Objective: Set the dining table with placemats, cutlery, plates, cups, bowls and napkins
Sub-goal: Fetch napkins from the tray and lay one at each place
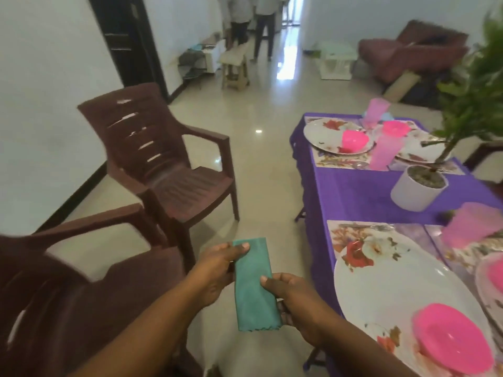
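A folded teal napkin (254,289) hangs in front of me over the floor, left of the table. My left hand (217,270) pinches its upper left corner and my right hand (294,303) grips its right edge lower down. On the purple-clothed table (353,191) the near setting has a floral placemat (343,235), a white floral plate (381,281) and a pink bowl (451,338) on it. The far setting holds another floral plate (324,134) with a pink bowl (353,141). A pink cup (386,148) stands beside it, another pink cup (468,227) at the near right.
Two brown plastic chairs (168,159) (68,289) stand left of the table on the tiled floor. A white pot with a green plant (416,189) sits mid-table. People stand in the far hallway (250,20) near a stool (234,63); a brown sofa (413,47) is at the back right.
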